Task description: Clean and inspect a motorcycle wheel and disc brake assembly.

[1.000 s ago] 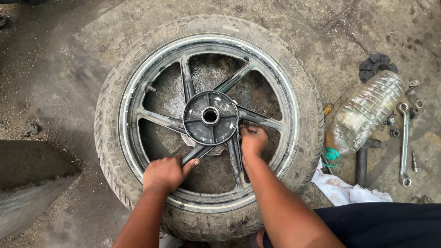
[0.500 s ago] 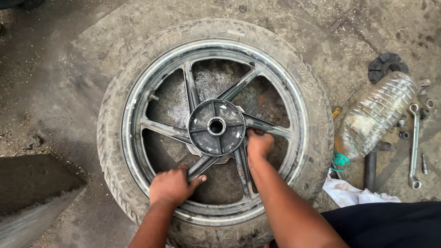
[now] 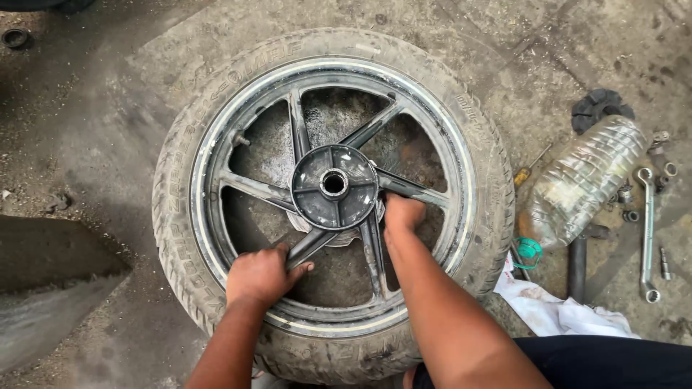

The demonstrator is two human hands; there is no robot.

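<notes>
Your wheel (image 3: 331,194) lay flat on the concrete floor (image 3: 108,108), tyre still on the rim, hub (image 3: 334,185) facing up. Your left hand (image 3: 261,276) was clamped around the lower-left spoke (image 3: 306,248), thumb over it. Your right hand (image 3: 401,215) had its fingers curled down between two spokes just right of the hub; what they gripped underneath was hidden. Compared with a second earlier, both hands kept the same holds, and the wheel sat a little further right in view, so the grip looked settled rather than shifting. To the right lay a clear plastic bottle (image 3: 584,180), a spanner (image 3: 646,230) and a white rag (image 3: 555,313).
</notes>
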